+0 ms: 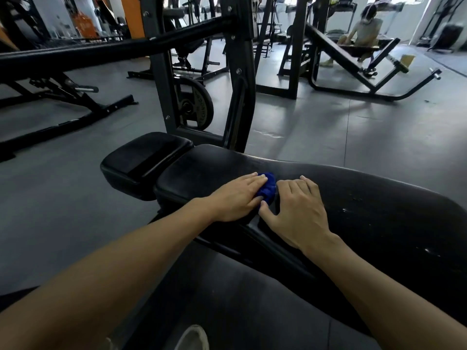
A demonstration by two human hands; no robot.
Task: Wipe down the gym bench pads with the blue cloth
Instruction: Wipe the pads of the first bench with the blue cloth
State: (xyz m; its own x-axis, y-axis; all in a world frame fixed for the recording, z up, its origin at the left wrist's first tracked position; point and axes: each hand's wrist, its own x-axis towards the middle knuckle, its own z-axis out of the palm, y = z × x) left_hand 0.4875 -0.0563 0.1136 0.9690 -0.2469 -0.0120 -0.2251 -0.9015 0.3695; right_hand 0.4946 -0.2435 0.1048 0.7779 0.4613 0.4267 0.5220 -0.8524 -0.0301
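Left hand (pixel 236 198) flat on bunched blue cloth (pixel 267 188), grip loose; right hand (pixel 297 210) seemingly flat on bench pad (pixel 379 198).

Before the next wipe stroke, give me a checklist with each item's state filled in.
1. Blue cloth on the long pad: ok.
2. Left hand flat on the cloth, fingers straight: ok.
3. Right hand on the pad beside the cloth, bracing: ok.
4. Cloth spread out for full contact: not ok, it is bunched up.
5. Small pad already wiped: cannot tell.
6. Long pad free of marks: not ok, pale specks show to the right.
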